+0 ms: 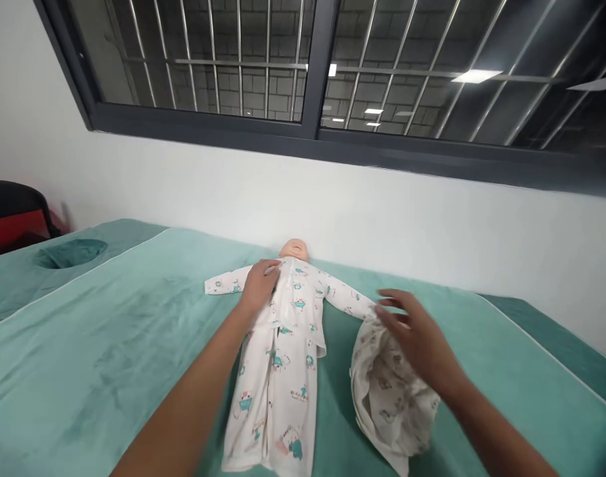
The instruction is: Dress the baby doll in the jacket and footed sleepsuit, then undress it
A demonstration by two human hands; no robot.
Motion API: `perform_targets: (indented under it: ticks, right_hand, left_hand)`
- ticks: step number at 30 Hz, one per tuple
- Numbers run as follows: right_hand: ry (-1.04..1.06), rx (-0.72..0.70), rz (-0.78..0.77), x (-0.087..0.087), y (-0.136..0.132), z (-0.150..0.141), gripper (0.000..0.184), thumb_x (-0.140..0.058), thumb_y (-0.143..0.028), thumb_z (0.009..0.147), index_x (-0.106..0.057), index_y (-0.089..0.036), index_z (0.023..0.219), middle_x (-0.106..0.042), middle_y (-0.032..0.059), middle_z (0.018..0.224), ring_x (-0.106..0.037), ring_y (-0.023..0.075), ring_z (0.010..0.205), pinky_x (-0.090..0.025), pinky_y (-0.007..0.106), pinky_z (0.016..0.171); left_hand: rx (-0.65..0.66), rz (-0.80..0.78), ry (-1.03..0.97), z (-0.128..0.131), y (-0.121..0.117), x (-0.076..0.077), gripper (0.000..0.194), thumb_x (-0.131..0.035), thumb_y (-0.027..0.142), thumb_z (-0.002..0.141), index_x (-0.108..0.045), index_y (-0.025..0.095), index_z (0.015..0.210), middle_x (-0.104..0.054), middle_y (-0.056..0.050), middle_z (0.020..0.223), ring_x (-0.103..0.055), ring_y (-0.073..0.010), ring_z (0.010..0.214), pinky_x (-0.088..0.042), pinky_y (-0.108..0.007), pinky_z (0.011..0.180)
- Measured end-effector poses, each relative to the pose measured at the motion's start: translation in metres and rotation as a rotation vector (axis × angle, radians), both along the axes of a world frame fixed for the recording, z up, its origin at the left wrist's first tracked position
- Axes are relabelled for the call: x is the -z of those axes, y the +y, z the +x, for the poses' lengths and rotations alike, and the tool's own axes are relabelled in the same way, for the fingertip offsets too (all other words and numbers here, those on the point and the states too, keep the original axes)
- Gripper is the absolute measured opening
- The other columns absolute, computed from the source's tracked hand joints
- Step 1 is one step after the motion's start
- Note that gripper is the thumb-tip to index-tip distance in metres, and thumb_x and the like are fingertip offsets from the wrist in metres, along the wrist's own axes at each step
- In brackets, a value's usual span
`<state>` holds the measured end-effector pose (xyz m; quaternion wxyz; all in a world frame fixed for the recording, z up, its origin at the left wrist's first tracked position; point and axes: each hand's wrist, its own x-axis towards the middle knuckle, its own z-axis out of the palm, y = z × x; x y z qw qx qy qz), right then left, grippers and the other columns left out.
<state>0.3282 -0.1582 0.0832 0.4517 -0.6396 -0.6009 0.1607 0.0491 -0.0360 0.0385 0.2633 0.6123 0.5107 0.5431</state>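
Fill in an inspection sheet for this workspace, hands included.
Surface: green cover with pale seams; cloth-lined hole at left.
Job's things: doll's head at the collar of a white printed top, sleeves spread; matching trousers below; crumpled printed cloth item beside them.
Clutter: red-and-black object, left edge.
Hands: left hand at the top's shoulder; right hand by the sleeve end and cloth item, contact unclear.
Cables: nothing seen.
Surroundings: white wall; window with metal bars.
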Motion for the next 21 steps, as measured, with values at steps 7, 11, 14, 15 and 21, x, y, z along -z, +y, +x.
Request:
perform_targets:
  ticks: [7, 11, 14, 15, 21]
  right_hand:
    - [-0.151, -0.059, -0.124, 0.024, 0.138, -0.14, 0.026, -0.049, -0.044, 0.085, -0.056, -0.021, 0.096, -0.064, 0.0084, 0.102, -0.061, 0.0231, 0.091, -0.046, 0.038, 0.081]
    - [-0.374, 0.002, -0.299, 0.032, 0.182, -0.146, 0.032, -0.044, -0.052, 0.086, -0.056, -0.021, 0.085, -0.065, 0.0113, 0.09, -0.061, 0.0281, 0.086, -0.042, 0.038, 0.073]
    - [-0.415, -0.047, -0.266, 0.036, 0.191, -0.137, 0.027, -0.041, -0.043, 0.087, -0.054, -0.023, 0.073, -0.064, 0.0074, 0.082, -0.059, 0.0246, 0.079, -0.039, 0.034, 0.068]
    - [-0.393, -0.067, -0.242, 0.037, 0.193, -0.134, 0.026, -0.04, -0.039, 0.087, -0.053, -0.023, 0.07, -0.063, 0.0055, 0.079, -0.057, 0.0225, 0.076, -0.037, 0.032, 0.067]
    - [-0.056, 0.013, -0.153, 0.047, 0.189, -0.13, 0.024, -0.043, -0.035, 0.083, -0.049, -0.022, 0.063, -0.06, -0.0009, 0.069, -0.05, 0.0162, 0.067, -0.034, 0.027, 0.062]
  left_hand:
    - [0.118, 0.048, 0.175, 0.012, 0.056, 0.018, 0.037, -0.044, 0.017, 0.084, -0.067, 0.017, 0.113, -0.063, -0.01, 0.115, -0.051, -0.0236, 0.11, -0.035, -0.041, 0.103]
    - [0.12, 0.078, 0.332, 0.007, 0.061, 0.028, 0.04, -0.038, 0.016, 0.088, -0.064, 0.018, 0.118, -0.059, -0.01, 0.118, -0.048, -0.0247, 0.107, -0.036, -0.042, 0.099]
    - [0.148, 0.045, 0.377, 0.006, 0.063, 0.027, 0.042, -0.035, 0.014, 0.088, -0.062, 0.02, 0.12, -0.057, -0.009, 0.122, -0.047, -0.0241, 0.108, -0.036, -0.041, 0.098]
    - [0.157, 0.034, 0.386, 0.006, 0.063, 0.026, 0.043, -0.034, 0.013, 0.088, -0.062, 0.02, 0.12, -0.056, -0.009, 0.123, -0.046, -0.0241, 0.108, -0.036, -0.041, 0.098]
    - [0.179, -0.006, 0.376, 0.006, 0.056, 0.019, 0.045, -0.032, 0.015, 0.089, -0.061, 0.024, 0.122, -0.056, -0.006, 0.123, -0.046, -0.0237, 0.111, -0.035, -0.042, 0.1]
